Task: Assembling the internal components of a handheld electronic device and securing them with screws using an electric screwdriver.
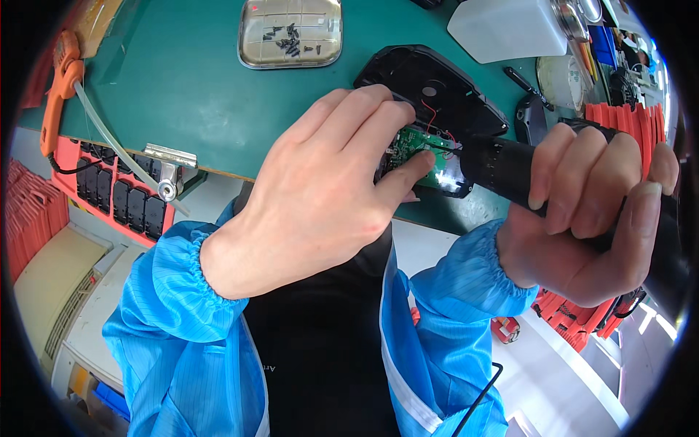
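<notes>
The 2 hands are near each other, both busy at 1 green circuit board (449, 169). The left hand (324, 171) is clamped on the board, with its thumb pressing on the top face. The right hand (593, 186) is closed around a thick black screwdriver (502, 166), which comes from the right of the board and whose thin tip points down onto it. If the tip sits in a screw, I cannot tell.

Just behind the board lies an open black shell (429, 80), and red wires (429, 109) run from the shell toward the board. Farther behind and to the left of the board, a metal tray (255, 52) carries loose black screws (293, 45). All of this is over the green counter (189, 95); far to the left of the board hangs an orange tool (52, 109).

In my judgement, the work is about in the middle. The wiring seems done, and the screwdriver step seems in hand. How many screws the board has, I cannot say, because the left hand covers a part. The shell is not yet closed, so this probably is left, and the screws in the tray may serve for it.
</notes>
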The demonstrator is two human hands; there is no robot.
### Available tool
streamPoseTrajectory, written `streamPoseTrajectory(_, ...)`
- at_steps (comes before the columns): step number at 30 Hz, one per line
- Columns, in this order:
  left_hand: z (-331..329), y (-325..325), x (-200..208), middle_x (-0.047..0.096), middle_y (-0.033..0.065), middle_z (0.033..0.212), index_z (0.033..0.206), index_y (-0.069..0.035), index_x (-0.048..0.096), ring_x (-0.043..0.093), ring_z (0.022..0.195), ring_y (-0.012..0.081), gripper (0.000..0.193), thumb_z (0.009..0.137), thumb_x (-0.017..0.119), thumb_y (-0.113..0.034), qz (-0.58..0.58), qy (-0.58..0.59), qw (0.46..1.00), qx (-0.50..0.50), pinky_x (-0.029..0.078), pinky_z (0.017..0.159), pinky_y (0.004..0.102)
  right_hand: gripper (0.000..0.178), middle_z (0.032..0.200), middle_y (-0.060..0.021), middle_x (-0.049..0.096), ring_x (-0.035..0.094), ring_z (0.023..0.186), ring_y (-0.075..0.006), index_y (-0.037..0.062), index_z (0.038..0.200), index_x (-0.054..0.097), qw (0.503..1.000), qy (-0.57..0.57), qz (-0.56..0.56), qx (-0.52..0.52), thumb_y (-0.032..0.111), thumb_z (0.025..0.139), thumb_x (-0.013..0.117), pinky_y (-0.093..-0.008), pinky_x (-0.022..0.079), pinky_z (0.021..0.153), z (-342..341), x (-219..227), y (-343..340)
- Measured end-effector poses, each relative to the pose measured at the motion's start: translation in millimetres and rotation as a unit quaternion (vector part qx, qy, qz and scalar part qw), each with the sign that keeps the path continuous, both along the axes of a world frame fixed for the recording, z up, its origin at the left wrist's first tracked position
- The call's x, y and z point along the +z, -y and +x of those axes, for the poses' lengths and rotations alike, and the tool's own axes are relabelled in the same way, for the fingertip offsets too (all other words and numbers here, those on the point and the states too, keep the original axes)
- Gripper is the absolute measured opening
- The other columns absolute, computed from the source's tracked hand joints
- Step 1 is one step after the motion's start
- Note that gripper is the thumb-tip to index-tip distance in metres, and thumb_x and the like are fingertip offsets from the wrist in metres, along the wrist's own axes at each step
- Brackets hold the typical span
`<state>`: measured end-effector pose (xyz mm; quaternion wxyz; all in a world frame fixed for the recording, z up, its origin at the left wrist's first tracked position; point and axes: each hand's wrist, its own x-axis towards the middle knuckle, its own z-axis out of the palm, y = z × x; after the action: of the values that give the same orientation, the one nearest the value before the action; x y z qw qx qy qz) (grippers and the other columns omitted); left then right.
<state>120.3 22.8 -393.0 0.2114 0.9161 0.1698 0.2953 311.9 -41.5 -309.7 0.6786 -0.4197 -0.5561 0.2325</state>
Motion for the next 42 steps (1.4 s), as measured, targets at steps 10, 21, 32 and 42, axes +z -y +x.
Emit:
streamPoseTrajectory(10,-2.6,-1.7,2.9,0.061,0.0135,0.117,0.108,-0.012,0.078,0.059,0.111,0.0336,0.046,0.062,0.082,-0.016,-0.01,0.004,1.0,0.004,0.053,0.087,0.0444,0.041,0.066,0.0016,0.043,0.04,0.051,-0.0085,-0.0022,0.128,0.049,0.997,-0.031,0.028,0.066,0.025,0.098,0.049,-0.027,0.036,0.05,-15.5,1.7,-4.1)
streamPoseTrajectory(21,-1.8,1.0,-3.0,0.061,0.0135,0.112,0.102,-0.007,0.078,0.059,0.109,0.0323,0.029,0.073,0.075,-0.014,-0.015,0.044,0.999,0.011,0.053,0.092,0.0425,0.034,0.071,-0.0022,0.045,0.046,0.058,-0.0166,0.0029,0.107,0.052,0.982,-0.111,0.041,0.148,0.035,0.103,0.044,-0.036,0.041,0.055,-18.6,36.1,-56.7)
streamPoseTrajectory(32,-5.4,-2.1,0.2,0.059,0.0207,0.118,0.106,0.014,0.063,0.058,0.11,0.0386,0.041,0.074,0.073,-0.009,-0.102,0.055,0.993,-0.012,0.05,0.097,0.0443,0.023,0.074,-0.0015,0.045,0.044,0.064,-0.0152,0.0067,0.097,0.065,0.98,-0.09,0.001,0.178,0.025,0.091,0.052,-0.0364,0.037,0.066,-29.8,7.0,-122.2)
streamPoseTrajectory(42,-6.5,-1.3,0.5,0.058,0.025,0.121,0.107,0.019,0.061,0.056,0.115,0.0419,0.051,0.063,0.067,-0.006,-0.1,0.061,0.993,-0.028,0.048,0.102,0.0482,0.033,0.075,-0.0044,0.049,0.045,0.063,-0.0177,0.0062,0.107,0.067,0.981,-0.068,0.013,0.182,0.028,0.092,0.047,-0.0384,0.038,0.063,-31.4,-5.2,-131.7)
